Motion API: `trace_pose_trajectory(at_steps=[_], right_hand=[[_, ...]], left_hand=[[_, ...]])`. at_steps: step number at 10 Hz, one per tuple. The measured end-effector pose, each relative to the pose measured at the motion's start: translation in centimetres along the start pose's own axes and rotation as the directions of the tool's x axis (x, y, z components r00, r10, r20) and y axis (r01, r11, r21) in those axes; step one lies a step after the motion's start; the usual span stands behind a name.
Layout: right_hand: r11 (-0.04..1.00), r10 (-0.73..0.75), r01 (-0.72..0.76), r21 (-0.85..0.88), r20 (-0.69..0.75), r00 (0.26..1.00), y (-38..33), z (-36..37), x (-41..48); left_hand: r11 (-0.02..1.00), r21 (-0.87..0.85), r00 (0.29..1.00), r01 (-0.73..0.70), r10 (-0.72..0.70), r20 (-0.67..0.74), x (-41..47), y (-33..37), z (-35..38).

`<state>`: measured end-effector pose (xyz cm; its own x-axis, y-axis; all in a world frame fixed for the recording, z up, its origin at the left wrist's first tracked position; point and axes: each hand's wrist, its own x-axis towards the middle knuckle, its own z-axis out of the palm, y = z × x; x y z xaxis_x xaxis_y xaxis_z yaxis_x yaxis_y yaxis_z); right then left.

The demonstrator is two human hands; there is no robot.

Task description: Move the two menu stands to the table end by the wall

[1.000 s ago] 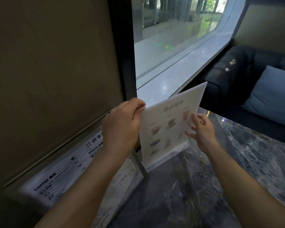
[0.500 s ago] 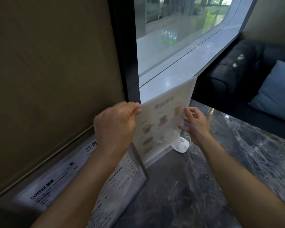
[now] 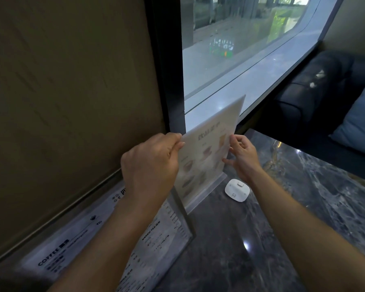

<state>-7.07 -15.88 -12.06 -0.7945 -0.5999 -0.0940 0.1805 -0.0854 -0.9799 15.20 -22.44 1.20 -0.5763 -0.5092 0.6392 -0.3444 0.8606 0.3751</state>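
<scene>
Already against the wall [image 3: 72,91] leans the coffee menu stand [image 3: 97,234]; right of it, my left hand [image 3: 150,165] and right hand [image 3: 243,157] pinch the upright drinks menu stand [image 3: 207,157] by its side edges, base parallel to that wall, nearly down on the table [image 3: 261,239].

Daylight came in through the window [image 3: 240,60], leaving the wall [image 3: 72,91] dim and murky. Small glints of glare sat on the dark tabletop [image 3: 246,245]. Straight edges bowed toward the frame's borders, and the view was slightly soft.
</scene>
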Motion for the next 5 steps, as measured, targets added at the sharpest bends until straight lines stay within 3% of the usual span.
trace_pose_trajectory(at_steps=[2, 5], right_hand=[[0.997, 0.018, -0.015, -0.074, 0.036, 0.999, -0.3, 0.7, 0.1], [0.914, -0.085, 0.087, -0.396, 0.024, 0.996, -1.8, 0.0, -1.5]], left_hand=[[1.000, 0.018, 0.998, -0.001, 0.000, 0.056, 0.0, 0.0, -0.2], [0.997, 0.048, 0.996, -0.063, 0.060, 0.068, -0.1, 0.5, 0.0]])
